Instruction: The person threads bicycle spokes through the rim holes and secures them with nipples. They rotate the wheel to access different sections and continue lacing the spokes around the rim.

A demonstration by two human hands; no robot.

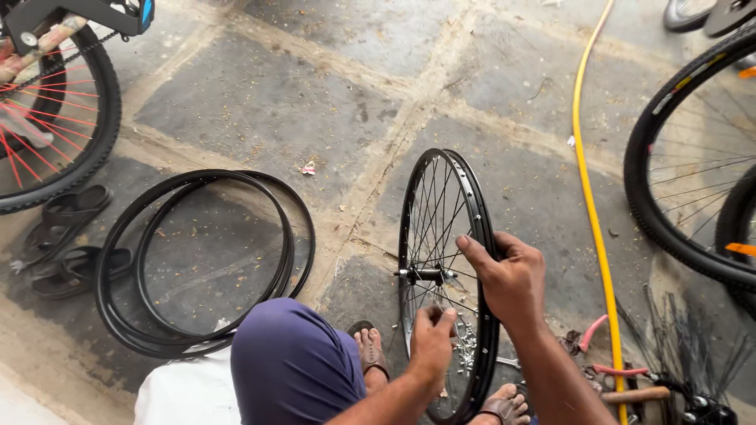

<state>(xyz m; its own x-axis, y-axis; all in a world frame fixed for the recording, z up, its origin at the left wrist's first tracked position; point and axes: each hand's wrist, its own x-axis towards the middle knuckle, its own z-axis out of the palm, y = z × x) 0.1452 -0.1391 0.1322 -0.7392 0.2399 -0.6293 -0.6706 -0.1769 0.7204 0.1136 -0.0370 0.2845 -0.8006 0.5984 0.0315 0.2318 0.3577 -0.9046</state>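
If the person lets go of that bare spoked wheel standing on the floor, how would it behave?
The spoked wheel stands upright on its thin rim, steadied by the right hand, so it would probably tip or roll. With no tyre it looks light, and the laced spokes likely keep it stiff.

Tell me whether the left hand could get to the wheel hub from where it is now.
Probably yes. The left hand is at the spokes just below the hub, with only thin spokes between; the right hand grips the rim aside.

Black wheel rim [480,236], yellow hose [587,197], red-spoked wheel [47,118].
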